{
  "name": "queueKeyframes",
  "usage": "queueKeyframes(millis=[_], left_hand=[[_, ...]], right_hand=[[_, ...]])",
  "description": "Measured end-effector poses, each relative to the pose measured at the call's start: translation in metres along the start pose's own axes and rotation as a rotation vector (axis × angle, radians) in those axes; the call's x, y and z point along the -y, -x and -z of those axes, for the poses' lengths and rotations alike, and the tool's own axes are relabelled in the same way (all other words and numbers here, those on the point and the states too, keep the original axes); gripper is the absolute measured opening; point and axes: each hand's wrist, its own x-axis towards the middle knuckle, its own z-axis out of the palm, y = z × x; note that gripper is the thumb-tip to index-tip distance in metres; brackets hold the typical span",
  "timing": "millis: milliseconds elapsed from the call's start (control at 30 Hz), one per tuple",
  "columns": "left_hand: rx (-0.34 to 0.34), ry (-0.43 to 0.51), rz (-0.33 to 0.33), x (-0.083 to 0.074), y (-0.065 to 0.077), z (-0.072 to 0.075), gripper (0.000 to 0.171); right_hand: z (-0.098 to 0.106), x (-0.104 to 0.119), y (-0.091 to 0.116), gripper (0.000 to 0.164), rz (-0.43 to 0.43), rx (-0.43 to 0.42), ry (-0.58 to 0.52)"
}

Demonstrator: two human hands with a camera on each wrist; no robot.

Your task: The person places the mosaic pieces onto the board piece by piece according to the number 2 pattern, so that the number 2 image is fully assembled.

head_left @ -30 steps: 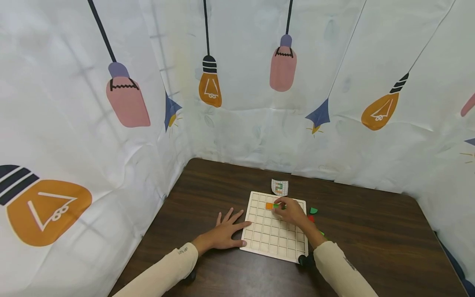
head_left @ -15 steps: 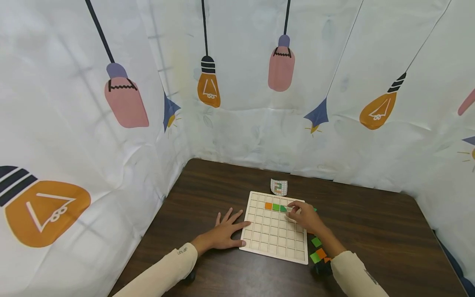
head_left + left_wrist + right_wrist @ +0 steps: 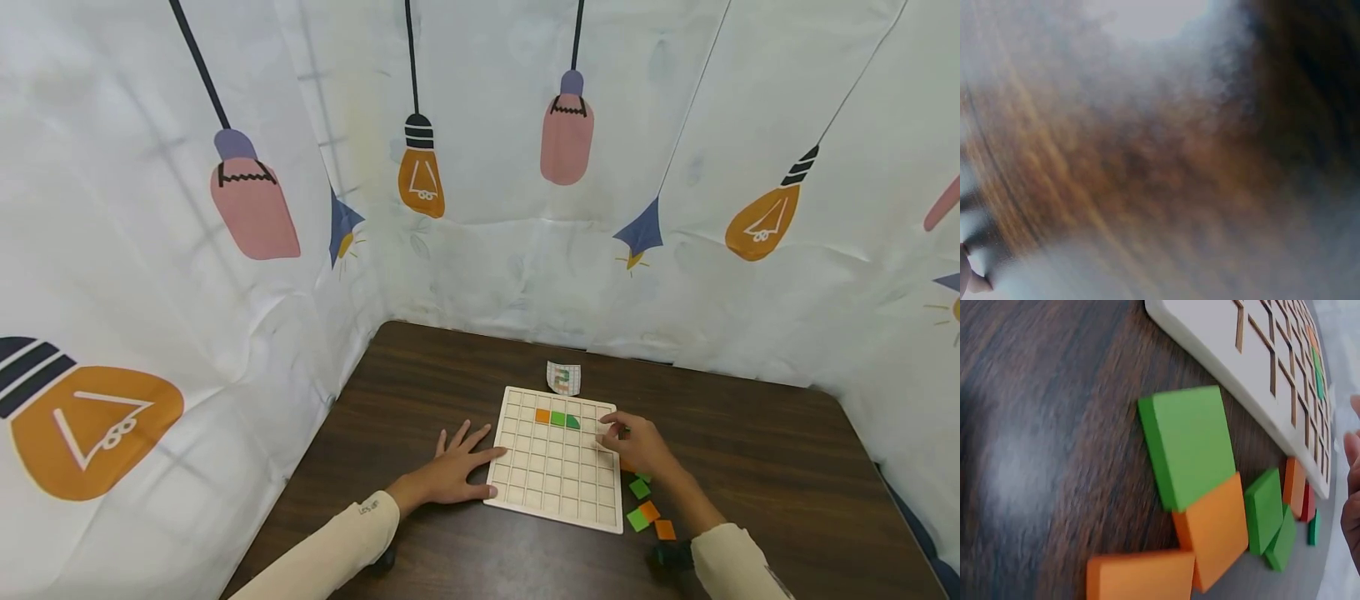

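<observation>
A pale gridded board lies on the dark wooden table. In one of its upper rows sit an orange square tile, a light green square tile and a darker green tile with a rounded corner. My left hand lies spread at the board's left edge, its thumb and a finger touching the rim. Above the right edge of the board is my right hand, fingers loosely bent, with no tile visible in them. Only its fingers show in the right wrist view.
Right of the board lie loose tiles, among them a large green square, an orange square and a red piece. A small printed pattern card lies behind the board. The left wrist view is mostly blurred tabletop.
My right hand has drawn back rightward from the row of tiles, uncovering the darker green tile on the board and loose tiles beside it. The left hand stays put.
</observation>
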Motion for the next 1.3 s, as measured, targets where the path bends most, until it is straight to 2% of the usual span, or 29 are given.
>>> queueKeyframes(millis=[400, 867, 1300], left_hand=[[-0.004, 0.003, 0.01, -0.001, -0.001, -0.001, 0.069], [0.002, 0.003, 0.007, -0.001, 0.0, -0.001, 0.068], [-0.017, -0.009, 0.005, -0.001, 0.001, 0.0, 0.067]], right_hand=[[0.017, -0.026, 0.013, 0.032, 0.073, 0.024, -0.01], [0.041, -0.056, 0.039, 0.04, 0.021, 0.208, -0.033], [0.048, -0.058, 0.048, 0.036, 0.119, 0.274, -0.007]])
